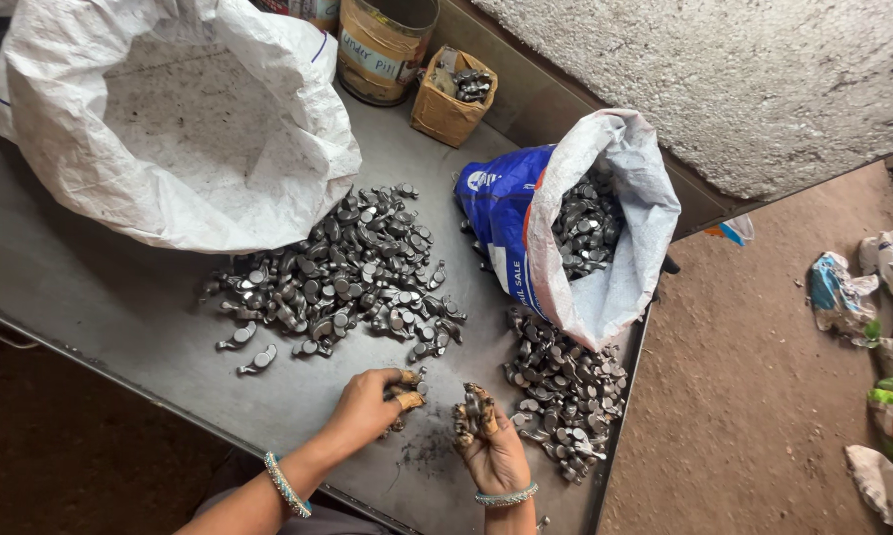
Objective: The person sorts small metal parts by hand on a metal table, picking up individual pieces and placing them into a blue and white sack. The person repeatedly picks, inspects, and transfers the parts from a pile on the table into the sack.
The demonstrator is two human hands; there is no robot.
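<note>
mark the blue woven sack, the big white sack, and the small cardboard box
Blue woven plastic sack (501,223), head view, on its blue outer side.
Big white woven sack (184,129), head view, on its inner wall.
Small brown cardboard box (445,114), head view, on its front wall.

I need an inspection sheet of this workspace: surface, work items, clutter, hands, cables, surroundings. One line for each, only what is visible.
Surface: grey metal table, dark dust near the hands.
Work items: large pile of small metal parts at centre; second pile on the right; blue-and-white sack lying open, parts inside.
Clutter: big white sack, open; cylindrical tin; small cardboard box holding a few parts.
Hands: left hand holds a part at its fingertips; right hand is palm up, fingers curled, contents unclear. Both wear bangles and have stained fingertips.
Cables: nothing seen.
Surroundings: dirt floor with scattered bags; rough wall behind.
</note>
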